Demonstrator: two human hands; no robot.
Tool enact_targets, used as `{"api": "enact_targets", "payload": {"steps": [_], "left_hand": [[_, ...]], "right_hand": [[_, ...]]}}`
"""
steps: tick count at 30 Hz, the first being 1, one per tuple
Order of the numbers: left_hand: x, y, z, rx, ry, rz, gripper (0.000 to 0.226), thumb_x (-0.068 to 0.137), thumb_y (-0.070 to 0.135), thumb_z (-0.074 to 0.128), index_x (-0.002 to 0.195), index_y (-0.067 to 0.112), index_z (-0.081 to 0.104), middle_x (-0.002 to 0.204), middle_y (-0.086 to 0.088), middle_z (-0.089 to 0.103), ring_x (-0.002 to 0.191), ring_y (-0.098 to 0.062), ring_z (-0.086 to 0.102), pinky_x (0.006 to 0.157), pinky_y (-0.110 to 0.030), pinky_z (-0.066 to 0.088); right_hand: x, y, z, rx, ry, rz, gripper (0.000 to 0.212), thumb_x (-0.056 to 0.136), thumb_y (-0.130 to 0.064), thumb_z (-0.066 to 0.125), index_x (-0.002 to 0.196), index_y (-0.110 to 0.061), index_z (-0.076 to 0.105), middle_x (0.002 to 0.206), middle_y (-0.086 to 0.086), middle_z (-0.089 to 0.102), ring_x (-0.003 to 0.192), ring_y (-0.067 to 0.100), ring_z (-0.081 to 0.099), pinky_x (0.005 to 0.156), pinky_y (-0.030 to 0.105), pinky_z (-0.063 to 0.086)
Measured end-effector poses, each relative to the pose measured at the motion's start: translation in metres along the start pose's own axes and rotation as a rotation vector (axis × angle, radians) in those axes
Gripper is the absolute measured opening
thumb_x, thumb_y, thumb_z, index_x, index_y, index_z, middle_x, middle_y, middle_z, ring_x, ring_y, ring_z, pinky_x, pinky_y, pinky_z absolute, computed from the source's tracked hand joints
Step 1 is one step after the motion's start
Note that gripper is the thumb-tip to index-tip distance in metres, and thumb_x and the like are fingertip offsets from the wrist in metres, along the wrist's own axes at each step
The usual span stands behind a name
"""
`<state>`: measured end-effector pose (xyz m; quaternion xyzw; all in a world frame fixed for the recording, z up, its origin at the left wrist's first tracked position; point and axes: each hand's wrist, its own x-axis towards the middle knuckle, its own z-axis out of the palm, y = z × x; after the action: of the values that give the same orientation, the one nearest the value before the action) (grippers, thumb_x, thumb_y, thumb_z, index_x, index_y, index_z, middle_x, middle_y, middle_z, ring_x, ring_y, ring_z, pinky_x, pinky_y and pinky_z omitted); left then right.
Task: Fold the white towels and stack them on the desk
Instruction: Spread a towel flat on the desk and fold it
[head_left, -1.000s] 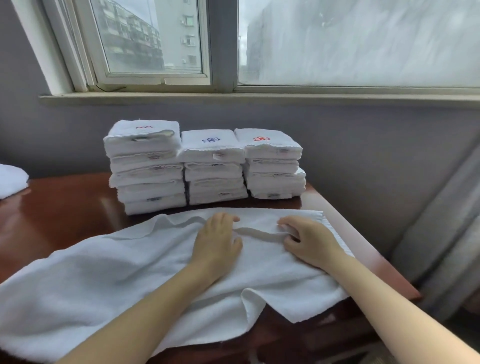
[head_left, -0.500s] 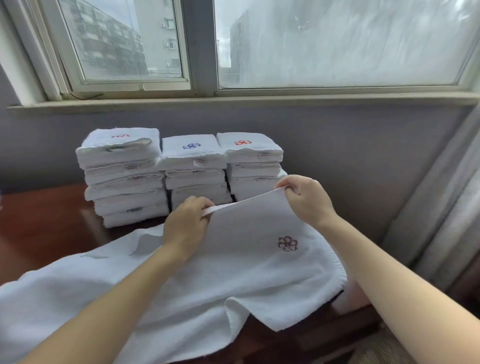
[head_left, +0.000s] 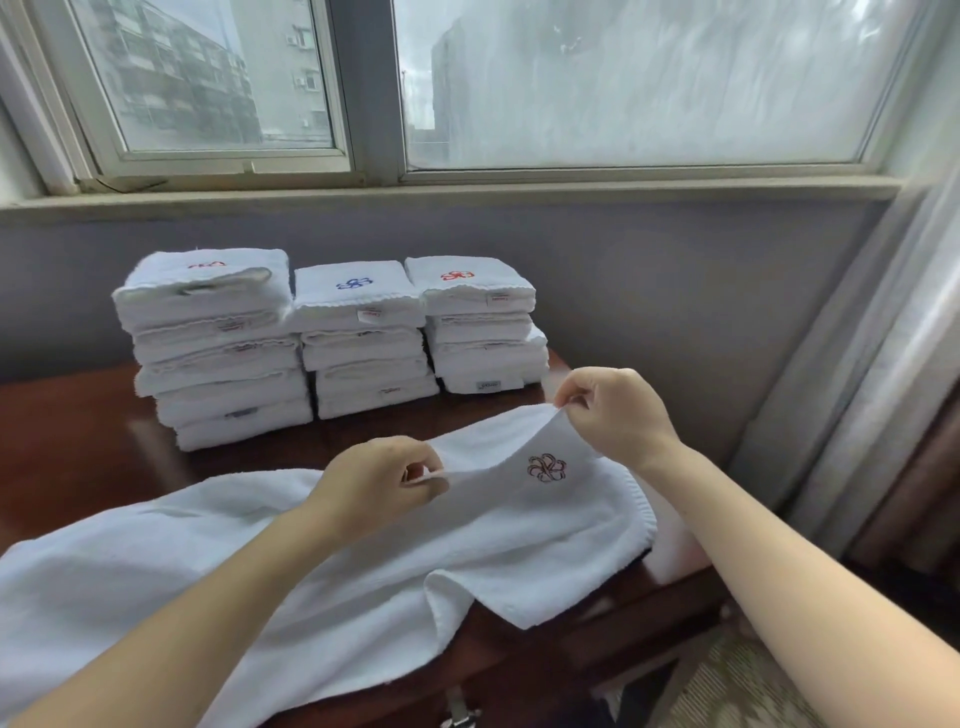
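A large white towel (head_left: 322, 551) lies spread over the dark wooden desk (head_left: 78, 441), its near edge hanging over the front. Its far right end is lifted and shows a brown embroidered flower (head_left: 546, 467). My left hand (head_left: 379, 486) pinches the raised far edge near the middle. My right hand (head_left: 613, 415) pinches the far right corner, held higher. Behind the towel stand three stacks of folded white towels: the left stack (head_left: 218, 348), the middle stack (head_left: 363, 338) with a blue emblem, and the right stack (head_left: 483, 327) with a red emblem.
A grey wall and a window sill (head_left: 467, 192) run behind the stacks. A pale curtain (head_left: 883, 338) hangs at the right. The desk's right edge (head_left: 675, 566) is close to my right forearm. A patterned floor (head_left: 737, 686) shows below right.
Both hands went from lying flat on the towel to pinching its far edge and lifting it, which turned the flower emblem into view. The raised edge now sits a little lower and more toward me.
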<state>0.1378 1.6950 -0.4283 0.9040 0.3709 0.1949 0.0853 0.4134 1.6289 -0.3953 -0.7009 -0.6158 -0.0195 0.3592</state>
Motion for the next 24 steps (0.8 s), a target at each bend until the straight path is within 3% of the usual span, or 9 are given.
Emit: {"api": "enact_targets", "payload": {"steps": [5, 7, 9, 11, 16, 18, 21, 22, 24], "left_hand": [[0.001, -0.005, -0.007, -0.206, 0.138, -0.048, 0.031, 0.094, 0.050, 0.058, 0.072, 0.029, 0.056, 0.063, 0.014, 0.054, 0.060, -0.008, 0.048, 0.058, -0.033, 0.041], [0.000, -0.007, -0.010, -0.205, 0.079, -0.071, 0.035, 0.091, 0.054, 0.059, 0.070, 0.027, 0.058, 0.063, 0.013, 0.056, 0.060, -0.009, 0.050, 0.059, -0.034, 0.043], [-0.002, -0.005, -0.010, -0.146, -0.070, -0.111, 0.048, 0.088, 0.065, 0.053, 0.066, 0.023, 0.059, 0.063, 0.010, 0.059, 0.060, -0.009, 0.052, 0.059, -0.035, 0.044], [-0.004, -0.002, -0.008, -0.070, -0.144, -0.153, 0.059, 0.090, 0.073, 0.041, 0.063, 0.025, 0.063, 0.066, 0.014, 0.062, 0.063, -0.004, 0.056, 0.061, -0.030, 0.044], [0.003, 0.014, 0.000, -0.051, 0.175, -0.066, 0.018, 0.096, 0.039, 0.057, 0.091, 0.030, 0.073, 0.080, 0.016, 0.059, 0.073, -0.002, 0.053, 0.061, -0.022, 0.041], [0.006, 0.021, 0.006, -0.073, 0.133, 0.003, 0.016, 0.095, 0.033, 0.059, 0.103, 0.032, 0.072, 0.098, 0.018, 0.061, 0.087, -0.001, 0.056, 0.073, -0.025, 0.046], [0.008, 0.024, 0.029, 0.054, -0.007, 0.084, 0.030, 0.097, 0.035, 0.051, 0.123, 0.031, 0.065, 0.126, 0.017, 0.058, 0.119, -0.007, 0.053, 0.096, -0.029, 0.043], [0.008, 0.024, 0.038, 0.114, -0.033, 0.083, 0.035, 0.099, 0.036, 0.045, 0.131, 0.031, 0.059, 0.134, 0.016, 0.053, 0.129, -0.008, 0.046, 0.104, -0.031, 0.037], [0.009, 0.020, 0.051, 0.161, -0.096, 0.014, 0.044, 0.103, 0.038, 0.034, 0.147, 0.035, 0.041, 0.156, 0.014, 0.034, 0.147, -0.008, 0.023, 0.121, -0.040, 0.013]], "right_hand": [[0.001, -0.004, -0.010, 0.019, 0.183, -0.156, 0.027, 0.084, 0.003, 0.054, 0.085, -0.017, 0.073, 0.077, -0.013, 0.063, 0.074, 0.009, 0.052, 0.063, 0.026, 0.039], [0.000, -0.008, -0.014, 0.032, 0.074, -0.169, 0.025, 0.081, -0.002, 0.052, 0.075, -0.019, 0.070, 0.069, -0.017, 0.060, 0.071, 0.005, 0.052, 0.062, 0.027, 0.039], [-0.002, -0.011, -0.018, -0.037, -0.157, -0.077, 0.023, 0.075, -0.022, 0.045, 0.067, -0.024, 0.066, 0.060, -0.020, 0.061, 0.065, 0.003, 0.055, 0.057, 0.025, 0.039], [-0.005, -0.009, -0.017, -0.054, -0.259, 0.018, 0.030, 0.072, -0.032, 0.038, 0.068, -0.025, 0.066, 0.064, -0.021, 0.066, 0.067, 0.003, 0.061, 0.060, 0.027, 0.047], [-0.003, -0.006, -0.011, 0.168, -0.007, 0.202, 0.029, 0.089, -0.018, 0.045, 0.095, -0.030, 0.070, 0.090, -0.012, 0.072, 0.088, 0.012, 0.065, 0.078, 0.033, 0.052], [-0.005, -0.005, -0.004, 0.102, -0.063, 0.222, 0.035, 0.094, -0.017, 0.044, 0.117, -0.028, 0.068, 0.112, -0.007, 0.071, 0.104, 0.017, 0.063, 0.087, 0.032, 0.049], [-0.028, -0.009, 0.030, -0.103, -0.413, 0.230, 0.045, 0.097, -0.026, 0.039, 0.142, -0.028, 0.047, 0.141, 0.001, 0.052, 0.131, 0.023, 0.046, 0.104, 0.035, 0.037], [-0.037, -0.010, 0.043, -0.194, -0.520, 0.198, 0.049, 0.099, -0.033, 0.035, 0.148, -0.025, 0.037, 0.153, 0.003, 0.037, 0.144, 0.028, 0.029, 0.115, 0.041, 0.024], [-0.046, -0.008, 0.061, -0.309, -0.583, 0.148, 0.060, 0.101, -0.048, 0.026, 0.156, -0.028, 0.014, 0.165, 0.003, 0.003, 0.152, 0.028, -0.005, 0.120, 0.048, -0.005]]}}
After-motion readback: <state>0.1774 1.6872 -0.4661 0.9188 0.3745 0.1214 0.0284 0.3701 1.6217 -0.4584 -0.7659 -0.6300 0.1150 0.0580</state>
